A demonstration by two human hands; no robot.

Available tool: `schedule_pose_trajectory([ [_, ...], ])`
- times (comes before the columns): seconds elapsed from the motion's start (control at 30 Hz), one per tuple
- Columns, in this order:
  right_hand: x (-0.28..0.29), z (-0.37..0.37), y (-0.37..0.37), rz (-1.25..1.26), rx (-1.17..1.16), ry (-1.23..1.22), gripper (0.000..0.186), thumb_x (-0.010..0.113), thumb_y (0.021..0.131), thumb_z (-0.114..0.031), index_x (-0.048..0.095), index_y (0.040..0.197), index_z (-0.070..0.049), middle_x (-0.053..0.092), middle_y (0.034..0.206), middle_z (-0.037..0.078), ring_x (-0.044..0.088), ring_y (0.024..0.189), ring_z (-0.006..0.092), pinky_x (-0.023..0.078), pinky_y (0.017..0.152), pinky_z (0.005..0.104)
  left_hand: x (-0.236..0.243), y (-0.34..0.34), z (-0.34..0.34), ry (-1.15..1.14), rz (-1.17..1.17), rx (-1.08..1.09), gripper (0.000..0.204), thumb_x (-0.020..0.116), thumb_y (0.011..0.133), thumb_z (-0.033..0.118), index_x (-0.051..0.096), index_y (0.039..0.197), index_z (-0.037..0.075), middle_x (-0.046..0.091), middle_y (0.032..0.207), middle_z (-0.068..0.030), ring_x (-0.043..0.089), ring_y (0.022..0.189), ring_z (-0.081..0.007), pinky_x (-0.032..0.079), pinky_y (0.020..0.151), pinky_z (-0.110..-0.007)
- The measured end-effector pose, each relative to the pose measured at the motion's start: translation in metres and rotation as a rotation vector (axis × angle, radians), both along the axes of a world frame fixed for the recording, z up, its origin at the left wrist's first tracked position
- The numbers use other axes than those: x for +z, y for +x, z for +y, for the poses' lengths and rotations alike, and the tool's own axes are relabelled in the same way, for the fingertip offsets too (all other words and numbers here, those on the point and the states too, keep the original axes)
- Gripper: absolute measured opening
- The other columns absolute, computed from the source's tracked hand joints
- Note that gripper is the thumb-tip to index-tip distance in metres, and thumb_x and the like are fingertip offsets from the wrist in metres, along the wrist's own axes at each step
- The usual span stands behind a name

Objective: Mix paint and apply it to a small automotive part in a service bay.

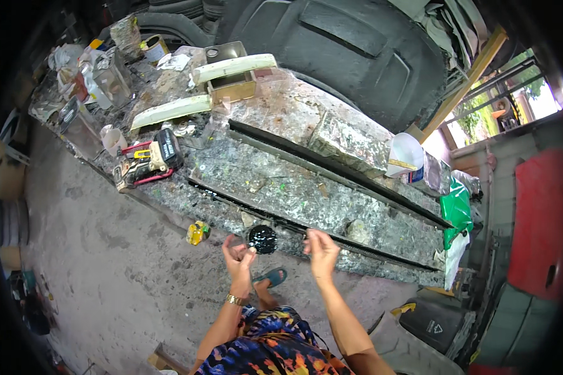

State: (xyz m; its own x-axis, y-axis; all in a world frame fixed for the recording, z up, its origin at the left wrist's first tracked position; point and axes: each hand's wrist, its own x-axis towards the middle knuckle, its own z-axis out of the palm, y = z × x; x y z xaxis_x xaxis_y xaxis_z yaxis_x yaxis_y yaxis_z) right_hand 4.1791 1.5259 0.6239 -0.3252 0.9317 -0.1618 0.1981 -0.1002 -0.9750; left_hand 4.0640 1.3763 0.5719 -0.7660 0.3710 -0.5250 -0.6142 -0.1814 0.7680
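My left hand [236, 256] is at the near edge of the workbench, with its fingers curled. Its thumb tip meets the lower left edge of a round, glossy black thing [263, 239] with white glints, whose kind I cannot make out. To the right, my right hand [322, 249] is closed in a pinch; whatever its fingertips hold is too small to tell. Those fingertips are beside a long thin black strip [381, 251] lying along the near side of the bench. Parallel to it and farther back lies a wider black strip [338, 165].
The stained workbench [275, 178] carries a power tool [147, 161], pale curved pieces [172, 111], a foil-covered block [350, 144], a white tub [404, 153] and a green bag [458, 209]. A yellow object [197, 232] sits by the near edge. Behind stands a large black panel [344, 56].
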Motion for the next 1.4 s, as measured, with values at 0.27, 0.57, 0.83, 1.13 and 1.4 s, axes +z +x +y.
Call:
schedule_pose_trajectory([
  [0.27, 0.020, 0.019, 0.018, -0.634, 0.242, 0.732, 0.007, 0.065, 0.089, -0.011, 0.068, 0.089, -0.004, 0.068, 0.085, 0.018, 0.065, 0.072, 0.0388, 0.053, 0.063, 0.0448, 0.012, -0.013, -0.024, 0.044, 0.007, -0.009, 0.077, 0.069, 0.082, 0.003, 0.027, 0.146, 0.009, 0.048, 0.103, -0.0032, 0.052, 0.080, -0.0104, 0.055, 0.073, -0.028],
  [0.57, 0.013, -0.009, -0.073, -0.494, 0.330, 0.616, 0.010, 0.068, 0.088, -0.011, 0.070, 0.092, -0.003, 0.070, 0.089, 0.018, 0.068, 0.078, 0.0364, 0.055, 0.070, 0.0395, 0.022, -0.019, -0.041, 0.034, -0.033, -0.045, 0.078, 0.069, 0.081, 0.005, 0.028, 0.146, 0.013, 0.047, 0.108, -0.0023, 0.051, 0.095, -0.0132, 0.054, 0.080, -0.030],
  [0.83, 0.014, -0.001, -0.059, -0.508, 0.365, 0.687, 0.014, 0.063, 0.092, -0.017, 0.069, 0.093, -0.004, 0.069, 0.090, 0.018, 0.067, 0.080, 0.0371, 0.054, 0.069, 0.0433, 0.011, -0.025, -0.051, -0.058, 0.030, -0.093, 0.070, 0.065, 0.087, 0.008, 0.028, 0.146, 0.015, 0.052, 0.107, 0.0002, 0.055, 0.100, -0.0127, 0.053, 0.084, -0.034],
  [1.13, 0.033, 0.031, 0.028, -0.725, 0.383, 0.625, 0.014, 0.059, 0.093, -0.017, 0.065, 0.092, -0.005, 0.067, 0.089, 0.017, 0.064, 0.081, 0.0383, 0.052, 0.071, 0.0457, 0.012, 0.006, -0.028, -0.042, 0.055, -0.187, 0.071, 0.065, 0.086, 0.007, 0.028, 0.145, 0.014, 0.053, 0.108, -0.0030, 0.056, 0.100, -0.0150, 0.054, 0.086, -0.036],
  [1.4, 0.060, 0.060, 0.098, -0.681, 0.385, 0.655, 0.012, 0.063, 0.091, -0.015, 0.068, 0.091, -0.004, 0.068, 0.091, 0.017, 0.066, 0.081, 0.0356, 0.054, 0.072, 0.0412, 0.013, 0.058, -0.003, -0.030, 0.051, -0.156, 0.073, 0.071, 0.081, 0.001, 0.031, 0.142, 0.013, 0.047, 0.109, -0.0071, 0.056, 0.089, -0.0132, 0.054, 0.076, -0.029],
])
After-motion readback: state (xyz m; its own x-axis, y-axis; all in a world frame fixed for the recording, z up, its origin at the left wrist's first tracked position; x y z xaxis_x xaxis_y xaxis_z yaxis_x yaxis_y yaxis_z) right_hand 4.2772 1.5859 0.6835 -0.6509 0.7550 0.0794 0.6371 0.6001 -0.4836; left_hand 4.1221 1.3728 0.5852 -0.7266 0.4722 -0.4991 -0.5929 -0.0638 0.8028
